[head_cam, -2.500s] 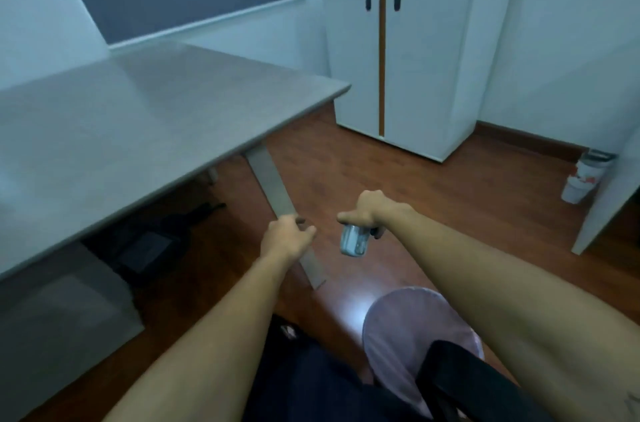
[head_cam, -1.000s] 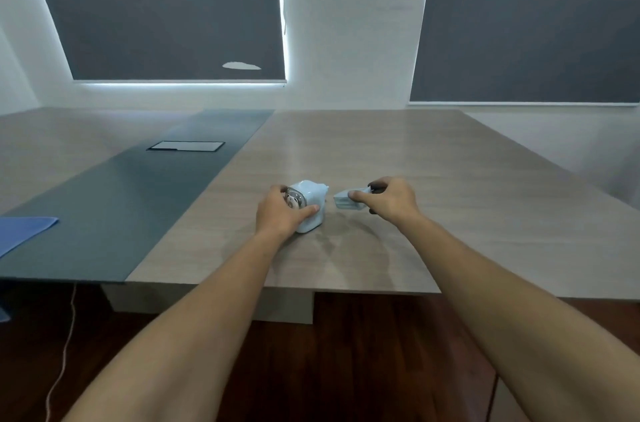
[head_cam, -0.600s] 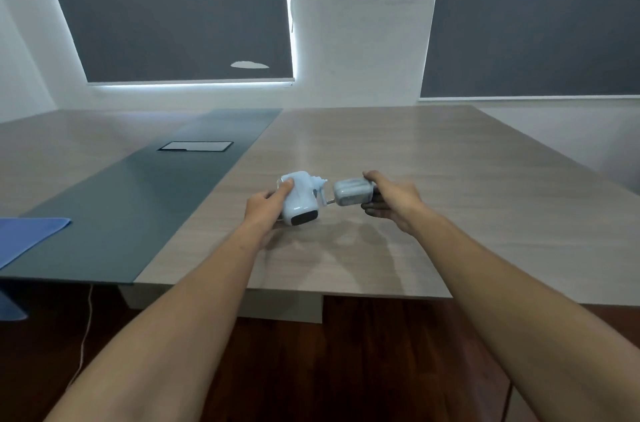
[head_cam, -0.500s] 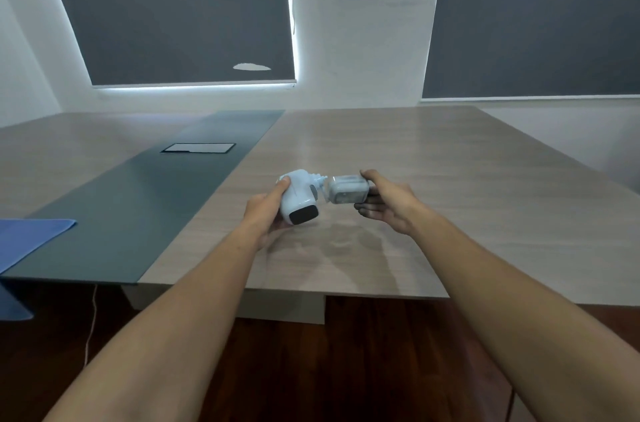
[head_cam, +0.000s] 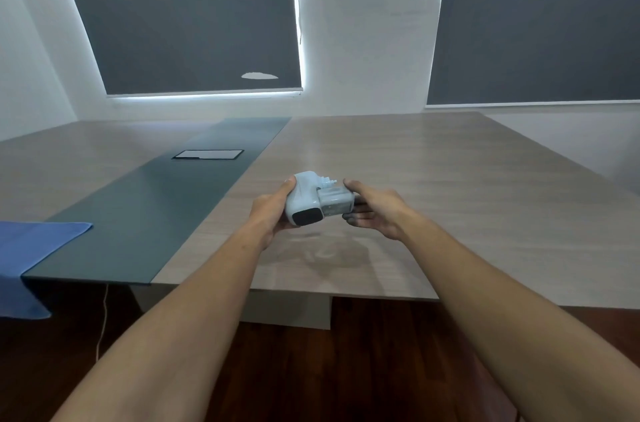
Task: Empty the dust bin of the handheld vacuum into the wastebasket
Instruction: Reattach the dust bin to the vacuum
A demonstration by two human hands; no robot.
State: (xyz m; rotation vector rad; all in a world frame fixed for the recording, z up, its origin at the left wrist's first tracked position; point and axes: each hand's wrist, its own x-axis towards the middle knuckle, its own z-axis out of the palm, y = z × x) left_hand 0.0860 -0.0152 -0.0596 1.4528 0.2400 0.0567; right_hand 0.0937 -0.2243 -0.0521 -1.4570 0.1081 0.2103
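Observation:
A small white handheld vacuum [head_cam: 304, 200] with a dark end face is held a little above the wooden table [head_cam: 450, 200]. My left hand [head_cam: 268, 214] grips its body from the left. The clear, greyish dust bin [head_cam: 335, 203] sits flush against the vacuum's right side. My right hand [head_cam: 375, 210] holds the bin from the right and below, thumb on top. The wastebasket is out of view.
A dark grey strip [head_cam: 152, 210] runs down the table, with a cable hatch [head_cam: 207, 154] in it. A blue cloth [head_cam: 31, 248] hangs over the table's left corner. Dark blinds cover two windows behind. A thin cable [head_cam: 102, 321] hangs under the table edge.
I turned from the wastebasket on the floor to the table. My left hand lifted the vacuum and my right hand brought the dust bin against it, closing the gap.

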